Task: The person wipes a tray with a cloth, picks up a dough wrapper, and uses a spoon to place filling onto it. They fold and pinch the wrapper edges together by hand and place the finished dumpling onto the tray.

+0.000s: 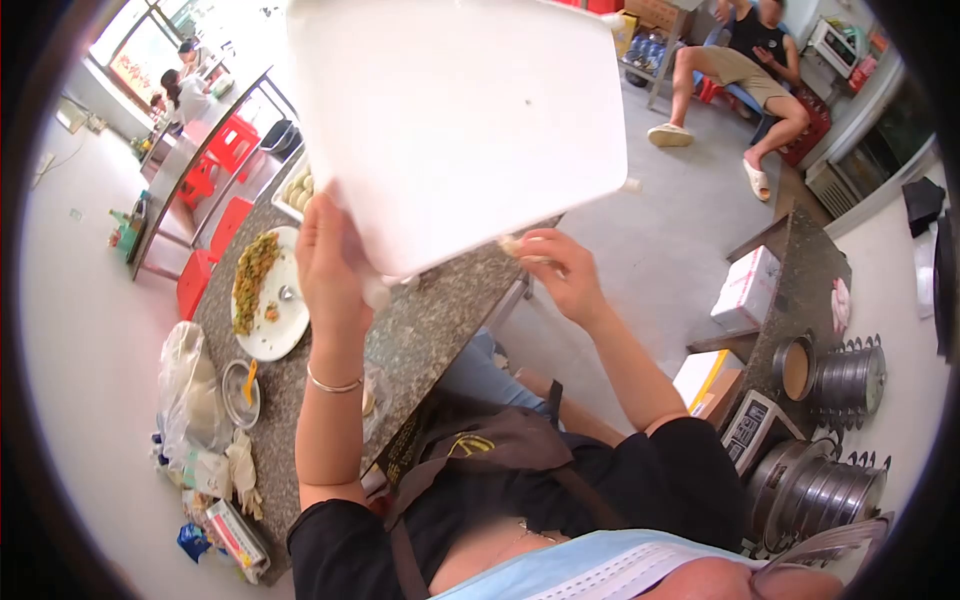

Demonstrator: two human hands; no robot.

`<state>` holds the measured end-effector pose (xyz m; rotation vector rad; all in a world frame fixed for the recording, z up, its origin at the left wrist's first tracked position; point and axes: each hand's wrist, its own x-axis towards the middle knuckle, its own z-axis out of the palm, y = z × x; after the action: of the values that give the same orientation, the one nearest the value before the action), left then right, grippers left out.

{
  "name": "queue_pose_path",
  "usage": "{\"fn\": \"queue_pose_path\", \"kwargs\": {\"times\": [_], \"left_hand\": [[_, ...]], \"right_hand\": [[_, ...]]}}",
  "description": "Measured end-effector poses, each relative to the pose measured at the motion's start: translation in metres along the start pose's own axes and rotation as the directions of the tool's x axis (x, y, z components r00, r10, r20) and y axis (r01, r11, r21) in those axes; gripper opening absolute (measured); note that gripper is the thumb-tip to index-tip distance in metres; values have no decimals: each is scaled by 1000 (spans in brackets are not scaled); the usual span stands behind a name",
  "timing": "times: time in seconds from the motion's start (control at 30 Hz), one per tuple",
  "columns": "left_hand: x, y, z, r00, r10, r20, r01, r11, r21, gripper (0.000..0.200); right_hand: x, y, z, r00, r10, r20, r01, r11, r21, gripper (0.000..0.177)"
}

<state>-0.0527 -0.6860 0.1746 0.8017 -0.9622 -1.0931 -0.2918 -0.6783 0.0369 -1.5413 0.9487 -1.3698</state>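
Observation:
A large white plastic tray (470,130) is raised and tilted in front of me, with small knobs at its corners. My left hand (332,262) grips its lower left side, the fingers closed on the edge. Close to the tray's bottom edge is my right hand (562,275), its fingertips pinched around a small pale lump (510,246) that looks like dough. Below and left of the tray, a white oval plate (275,340) holds chopped filling (250,285) and a metal spoon (289,293). Partly hidden behind my left hand are pale dough pieces (298,190) in a white tray.
The speckled stone counter (430,345) also carries a metal bowl (241,395) with an orange-handled tool, a plastic bag (190,385) and a box (237,540). Stacked metal steamers (820,490) and cartons (745,288) stand at right. A seated person (750,75) is at the back.

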Motion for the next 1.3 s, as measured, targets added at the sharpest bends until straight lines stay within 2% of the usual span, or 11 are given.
{"fn": "queue_pose_path", "kwargs": {"times": [0.13,0.2,0.3,0.37,0.53,0.73,0.83,0.93,1.03,1.23,1.3], "left_hand": [[-15,-54,37,992,-89,86,81,992,93,43],[-30,-76,53,983,-129,130,127,992,22,44],[-38,-93,48,978,-141,156,150,987,-50,43],[-45,-98,39,976,-200,80,189,973,130,42],[-54,-81,35,984,-180,7,180,981,-67,41],[-53,-89,15,983,-169,72,165,985,54,39],[-58,-104,16,964,-200,174,164,966,201,37],[-53,-113,20,977,-174,124,159,980,120,36],[-46,-111,11,988,-146,55,151,983,-107,38],[-43,-99,-13,980,-181,87,175,982,76,39],[-53,-91,-1,978,-199,65,196,979,49,37]], "right_hand": [[1,-57,5,909,-237,-342,227,971,-68,31],[11,-58,14,862,-506,30,467,769,-437,36],[12,-63,6,840,-521,151,487,603,-631,41],[15,-33,-10,835,-548,45,412,570,-711,40],[44,49,-117,737,-429,-523,96,832,-547,33],[93,33,-144,653,-419,-630,79,866,-494,33],[110,-17,-66,746,-517,-421,273,813,-515,31],[67,-45,13,720,-686,110,594,525,-609,41],[22,-45,33,766,-555,325,627,532,-569,35],[18,37,-70,802,-388,-454,86,828,-554,37],[38,51,-110,765,-384,-518,-11,796,-605,36]]}}
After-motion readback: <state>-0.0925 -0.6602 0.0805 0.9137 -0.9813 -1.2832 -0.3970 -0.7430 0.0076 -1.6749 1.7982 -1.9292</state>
